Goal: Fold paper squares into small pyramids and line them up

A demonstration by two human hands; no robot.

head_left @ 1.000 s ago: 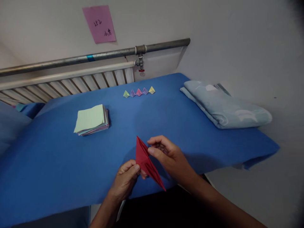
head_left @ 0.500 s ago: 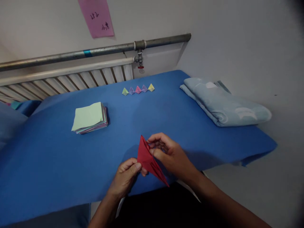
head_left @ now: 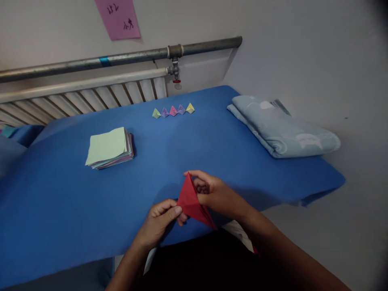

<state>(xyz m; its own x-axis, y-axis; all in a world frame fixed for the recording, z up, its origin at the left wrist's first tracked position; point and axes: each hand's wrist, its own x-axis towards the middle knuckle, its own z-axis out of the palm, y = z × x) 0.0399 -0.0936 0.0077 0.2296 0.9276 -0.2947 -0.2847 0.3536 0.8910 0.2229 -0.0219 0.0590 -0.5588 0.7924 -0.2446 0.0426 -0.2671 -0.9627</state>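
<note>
A red folded paper [head_left: 190, 201], roughly triangular with layered flaps, is held above the near edge of the blue surface. My left hand [head_left: 162, 220] pinches its left corner between thumb and fingers. On the paper's right side is my right hand [head_left: 216, 196], its thumb against the folded layers and its index finger reaching along the top corner. Part of the right hand's fingers is hidden behind the paper. Farther back, a row of several small folded paper shapes [head_left: 173, 110] in green, purple, pink and yellow lies on the surface.
A stack of coloured paper sheets [head_left: 107, 146], pale green on top, lies at the left. On the right is a folded light-blue blanket [head_left: 281, 129]. Behind the blue-covered surface [head_left: 145, 178] stand a white radiator [head_left: 121, 95] and a metal pipe [head_left: 206, 47] with a red-handled valve.
The right hand's index finger has moved up to the paper's top corner, and the red paper has turned to show a broader face. The whole view has shifted slightly.
</note>
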